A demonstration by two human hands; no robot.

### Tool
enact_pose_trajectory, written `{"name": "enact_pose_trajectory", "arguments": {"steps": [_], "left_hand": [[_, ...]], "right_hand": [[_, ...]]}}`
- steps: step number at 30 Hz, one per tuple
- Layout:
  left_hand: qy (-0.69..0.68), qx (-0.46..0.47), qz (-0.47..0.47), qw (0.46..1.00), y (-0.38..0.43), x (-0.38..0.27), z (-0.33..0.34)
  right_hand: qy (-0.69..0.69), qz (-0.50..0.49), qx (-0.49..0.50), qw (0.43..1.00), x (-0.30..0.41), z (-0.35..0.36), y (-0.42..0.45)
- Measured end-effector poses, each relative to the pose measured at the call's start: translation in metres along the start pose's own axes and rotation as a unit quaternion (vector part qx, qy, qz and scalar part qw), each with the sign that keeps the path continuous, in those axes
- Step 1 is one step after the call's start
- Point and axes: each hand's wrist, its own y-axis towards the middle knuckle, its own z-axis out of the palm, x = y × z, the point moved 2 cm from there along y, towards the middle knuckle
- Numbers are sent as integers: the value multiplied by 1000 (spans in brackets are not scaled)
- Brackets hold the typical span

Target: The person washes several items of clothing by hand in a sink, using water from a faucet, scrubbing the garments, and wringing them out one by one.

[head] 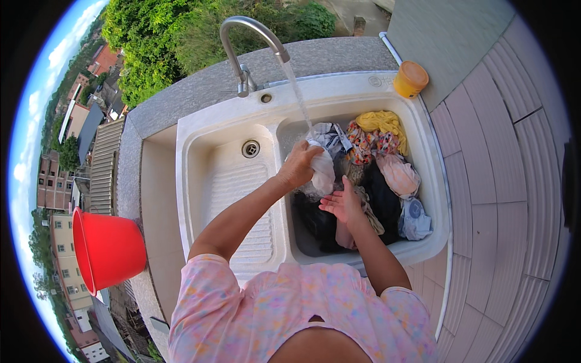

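My left hand (pixel 297 164) grips a bunched white cloth (pixel 323 171) under the running stream (pixel 298 93) of the faucet (pixel 249 27). Just below and to the right, my right hand (pixel 341 203) is held palm up with its fingers apart, holding nothing. Both hands are over the deep right basin (pixel 411 122) of a white laundry sink. Wet clothes lie around them: a black garment (pixel 376 190), a yellow cloth (pixel 383 123), a floral cloth (pixel 363 145), a pale pink cloth (pixel 398 174), a light blue cloth (pixel 414 220) and a white-and-navy piece (pixel 329 136).
At left, the sink has a shallow basin with a ribbed washboard (pixel 240 195) and a drain (pixel 250 148). A yellow tub with an orange lid (pixel 411 78) stands on the back right corner. A red bucket (pixel 115 247) rests on the granite ledge (pixel 152 111). A tiled wall (pixel 494 181) bounds the right.
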Motion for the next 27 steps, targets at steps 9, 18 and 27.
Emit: {"name": "enact_pose_trajectory", "arguments": {"steps": [9,18,27], "left_hand": [[-25,63,235,970,-6,-144,-72],[-14,-101,92,991,-49,-122,-83],[-633,-50,-424,646,-48,-12,24]], "right_hand": [[306,32,561,768,14,50,-36],[259,-58,545,795,15,44,-43],[238,-137,509,815,47,34,-26]]}}
